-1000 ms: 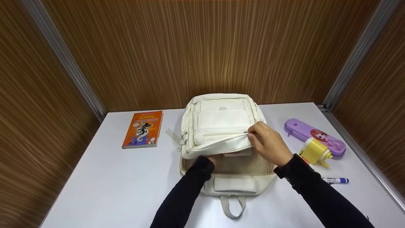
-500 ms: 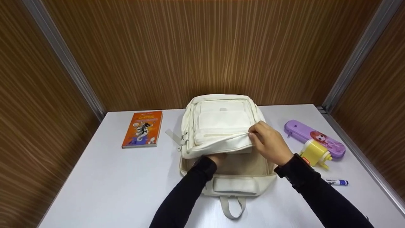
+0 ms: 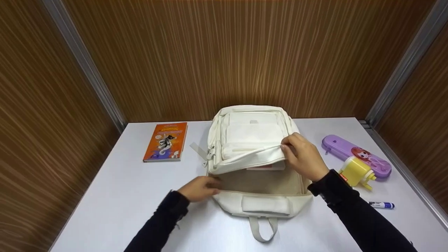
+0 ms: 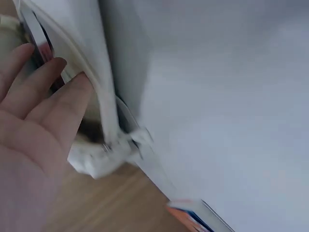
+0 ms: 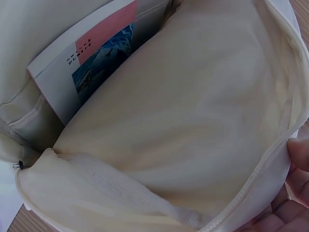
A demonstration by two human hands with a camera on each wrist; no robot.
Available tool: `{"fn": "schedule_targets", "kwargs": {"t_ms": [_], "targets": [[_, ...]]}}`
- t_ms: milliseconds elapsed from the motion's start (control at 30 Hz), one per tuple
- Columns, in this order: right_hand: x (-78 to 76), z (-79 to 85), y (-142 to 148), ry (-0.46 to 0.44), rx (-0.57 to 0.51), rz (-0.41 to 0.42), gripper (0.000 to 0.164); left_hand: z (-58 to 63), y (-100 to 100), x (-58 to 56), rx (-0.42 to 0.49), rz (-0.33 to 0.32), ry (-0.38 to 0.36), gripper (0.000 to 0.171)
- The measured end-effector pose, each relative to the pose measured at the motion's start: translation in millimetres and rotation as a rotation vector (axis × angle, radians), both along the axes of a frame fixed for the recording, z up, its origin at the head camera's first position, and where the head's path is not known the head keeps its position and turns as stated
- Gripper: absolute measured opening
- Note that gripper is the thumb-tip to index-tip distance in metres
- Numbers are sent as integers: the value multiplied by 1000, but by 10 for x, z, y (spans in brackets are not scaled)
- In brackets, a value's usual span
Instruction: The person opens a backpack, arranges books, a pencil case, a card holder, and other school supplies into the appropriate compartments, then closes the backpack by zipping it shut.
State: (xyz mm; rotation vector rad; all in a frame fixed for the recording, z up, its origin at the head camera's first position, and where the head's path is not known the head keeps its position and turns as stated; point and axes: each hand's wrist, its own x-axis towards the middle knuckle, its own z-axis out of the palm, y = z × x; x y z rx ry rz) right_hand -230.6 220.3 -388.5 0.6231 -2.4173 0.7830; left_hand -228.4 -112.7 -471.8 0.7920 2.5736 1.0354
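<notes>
Head view: white backpack [image 3: 253, 133] lies on the white table [image 3: 115, 196] mid-scene, near the wood-grain back wall [image 3: 227, 52], pocket side up, carry loop [image 3: 254, 229] toward the person. Main compartment unzipped, front flap [image 3: 252, 159] lifted at the near end, so the opening faces the person.

Right hand [image 3: 304, 157]: thumb and fingers pinch the right part of the flap edge and hold it up. Right wrist view agrees, thumb on one side of the zip edge, fingers on the other.

Left hand [image 3: 197, 189]: at the left corner of the opening, fingers released and loosely extended, tips pointing into the bag. Left wrist view is soft; can't tell if the fingertips touch the fabric.

Inside the bag: white book [image 5: 101, 63] with a pink block and a blue picture on its cover, tucked at the compartment side away from the lifted flap. Only its near edge shows from the head.

Left of bag, well apart: orange book [image 3: 166, 141], flat, cover up. Right side: purple pencil case [image 3: 336, 143], yellow sharpener [image 3: 355, 171] just in front of it, contact unclear. Marker [image 3: 383, 205] with blue cap lies nearer the person, partly behind the right sleeve [image 3: 360, 217].
</notes>
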Motion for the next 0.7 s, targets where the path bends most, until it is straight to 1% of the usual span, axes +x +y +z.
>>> {"fn": "schedule_targets", "kwargs": {"t_ms": [33, 67, 133, 233, 300, 367, 433, 500, 600, 700], "targets": [[0, -3, 2, -2, 1, -2, 5, -10, -111, -15, 10, 16, 22, 31], [1, -6, 4, -5, 2, -5, 5, -19, -214, -31, 18, 57, 33, 26], [4, -10, 5, -12, 3, -4, 6, -30, -362, -79, 29, 161, 86, 18], [14, -17, 6, -18, -3, -4, 6, -70, -527, -186, 4, 377, 166, 15], [22, -26, 8, -15, -4, -4, 6, -108, -612, -276, -8, 523, 189, 16], [30, -34, 4, -12, -4, -3, 7, -141, -697, -365, -24, 651, 197, 23], [37, -40, 2, -11, -3, -1, 8, -165, -770, -449, -46, 757, 165, 36], [43, -45, 4, -13, -1, -2, 8, -174, -823, -523, -71, 836, 111, 48], [54, -47, 5, -18, -4, 0, 9, -167, -889, -613, -88, 902, 10, 60], [63, -52, 6, -14, -2, 4, 9, -162, -937, -683, -99, 930, -54, 66]]}}
